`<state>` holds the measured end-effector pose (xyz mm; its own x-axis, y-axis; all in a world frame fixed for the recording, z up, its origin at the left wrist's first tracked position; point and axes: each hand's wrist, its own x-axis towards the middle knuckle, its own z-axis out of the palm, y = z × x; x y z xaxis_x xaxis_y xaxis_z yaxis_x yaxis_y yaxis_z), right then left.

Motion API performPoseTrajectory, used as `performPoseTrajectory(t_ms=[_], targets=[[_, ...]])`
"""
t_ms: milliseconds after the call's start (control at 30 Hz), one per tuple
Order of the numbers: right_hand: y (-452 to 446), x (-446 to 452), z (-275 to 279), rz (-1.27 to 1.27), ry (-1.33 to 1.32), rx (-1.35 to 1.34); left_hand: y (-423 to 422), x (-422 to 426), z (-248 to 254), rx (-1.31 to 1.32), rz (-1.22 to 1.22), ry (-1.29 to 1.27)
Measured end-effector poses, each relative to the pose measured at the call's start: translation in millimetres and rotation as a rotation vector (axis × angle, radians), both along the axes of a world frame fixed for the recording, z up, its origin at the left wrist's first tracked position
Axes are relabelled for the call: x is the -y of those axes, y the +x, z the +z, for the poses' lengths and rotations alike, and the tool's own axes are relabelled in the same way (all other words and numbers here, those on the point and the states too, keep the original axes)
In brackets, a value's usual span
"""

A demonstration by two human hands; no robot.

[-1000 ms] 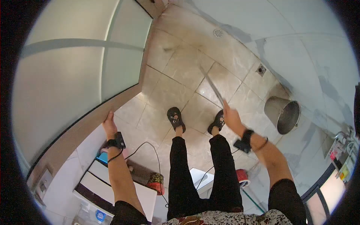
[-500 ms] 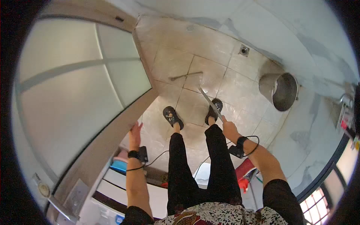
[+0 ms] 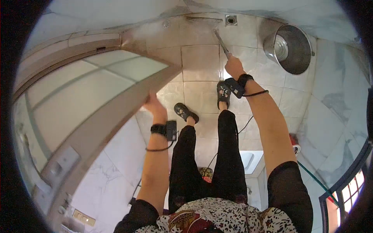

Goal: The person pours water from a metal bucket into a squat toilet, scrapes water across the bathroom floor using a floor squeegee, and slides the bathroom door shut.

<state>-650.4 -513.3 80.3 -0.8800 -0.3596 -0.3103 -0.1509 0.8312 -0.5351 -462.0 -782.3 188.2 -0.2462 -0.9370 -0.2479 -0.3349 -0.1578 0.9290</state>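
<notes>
My right hand (image 3: 235, 66) is closed around the grey handle of a floor squeegee (image 3: 222, 44), held out ahead of me. The tool's thin, dark crosswise head lies on the tiles near the far wall, beside a square floor drain (image 3: 231, 20); motion and glare blur the joint between handle and head. On my left, a door (image 3: 89, 89) with frosted panes in a wooden frame stands ajar. My left hand (image 3: 156, 106) is at its edge, fingers curled against the frame and partly hidden and blurred.
A metal bucket (image 3: 299, 58) stands by the wall at the right. My feet in dark clogs (image 3: 224, 92) are on the tiled floor (image 3: 200, 62). A white basin-like fixture (image 3: 251, 161) lies low behind my legs. A green pole or hose (image 3: 314, 178) slants at the lower right.
The squeegee has moved forward to the far wall as my right arm stretched out. My left hand has gone from spread fingers beside the door to curled at its edge. My view has shifted.
</notes>
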Motion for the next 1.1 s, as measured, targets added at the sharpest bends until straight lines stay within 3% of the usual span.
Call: performPoseTrajectory(t_ms=[67, 100, 133, 167, 200, 300, 367, 500, 633, 667, 700, 800, 867, 933, 1100], targets=[[13.9, 3.1, -2.0, -0.071, 0.002, 0.056, -34.1, -1.4, -20.5, -0.097, -0.044, -0.087], [22.1, -2.7, 11.8, -0.049, 0.042, 0.192, -56.3, -4.4, -18.0, 0.014, -0.038, -0.074], [39.3, -11.1, 11.3, -0.069, 0.061, 0.228, -80.6, -18.5, 0.4, -0.091, -0.101, 0.017], [53.4, -21.0, 19.0, -0.078, 0.091, 0.298, -101.8, -20.0, -8.7, -0.210, -0.069, -0.052], [71.7, -33.1, 27.6, -0.061, 0.086, 0.287, -124.8, -17.4, -12.3, -0.117, 0.057, 0.018], [115.6, -53.9, 66.4, -0.136, 0.057, 0.418, -181.4, -26.2, 9.6, -0.118, 0.004, -0.003], [155.1, -74.4, 63.3, -0.091, 0.070, 0.443, -211.3, -21.3, 1.7, -0.165, 0.002, -0.039], [194.3, -86.7, 89.6, -0.039, 0.161, 0.610, -262.8, -20.6, 9.7, 0.067, 0.060, -0.016], [208.6, -90.4, 102.4, 0.001, 0.116, 0.678, -295.1, -40.4, 51.0, 0.167, 0.026, 0.036], [206.6, -91.8, 105.9, 0.023, 0.119, 0.672, -300.1, -41.6, 61.9, 0.178, 0.024, 0.049], [202.0, -91.0, 111.2, 0.049, 0.121, 0.663, -306.1, -16.8, 22.5, 0.203, 0.028, 0.004], [187.5, -80.3, 114.3, 0.140, 0.138, 0.607, -305.2, -26.9, 48.9, 0.178, -0.050, -0.081], [172.3, -63.9, 112.2, 0.179, 0.119, 0.549, -310.5, -16.1, 26.2, 0.072, 0.023, -0.196], [145.2, -35.7, 97.2, 0.227, 0.061, 0.387, -310.3, -9.3, 28.4, -0.175, -0.062, -0.098], [65.3, 45.6, 42.9, 0.272, -0.074, 0.186, -275.2, 8.6, 13.6, -0.458, -0.418, -0.002]])
